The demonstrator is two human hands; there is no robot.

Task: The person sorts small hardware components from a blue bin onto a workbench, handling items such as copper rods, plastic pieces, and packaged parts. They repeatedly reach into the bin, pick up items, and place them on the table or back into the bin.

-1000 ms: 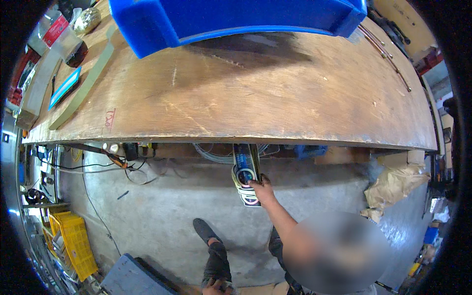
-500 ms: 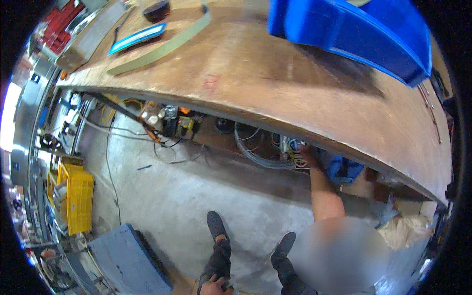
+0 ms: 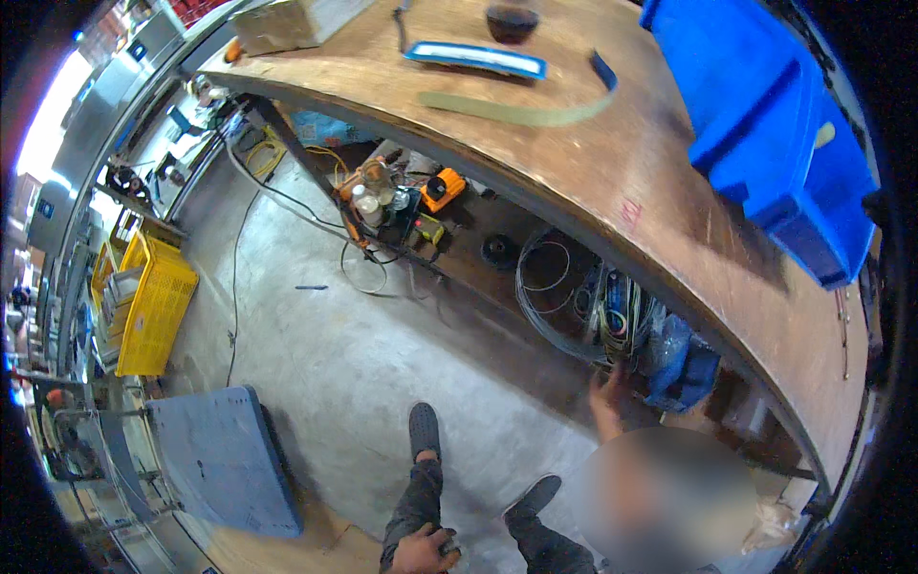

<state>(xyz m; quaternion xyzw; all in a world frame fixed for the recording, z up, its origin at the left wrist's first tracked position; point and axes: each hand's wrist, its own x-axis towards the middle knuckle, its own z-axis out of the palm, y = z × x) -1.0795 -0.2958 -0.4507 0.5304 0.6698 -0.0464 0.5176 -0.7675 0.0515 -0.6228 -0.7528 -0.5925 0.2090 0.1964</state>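
Observation:
My right hand is at the front edge of the low shelf under the workbench, its fingers apart and pointing at a bundle of cables and coils. Whether the fingertips touch the bundle's lower end, I cannot tell. A rounded blur covers much of that arm. To the left of the bundle lies a loose coil of grey wire; to its right is a crumpled blue plastic bag. My left hand rests at my left knee with curled fingers, around something dark that I cannot make out.
The wooden bench top overhangs the shelf, carrying a blue bin, a bent pale strip and a blue-edged flat piece. An orange tool lies on the shelf. Yellow crate and blue-grey board are left.
My right hand has drawn back from among the coils to the shelf's front edge. The view has turned, bringing more of the shelf into sight. My left hand stays at the knee.

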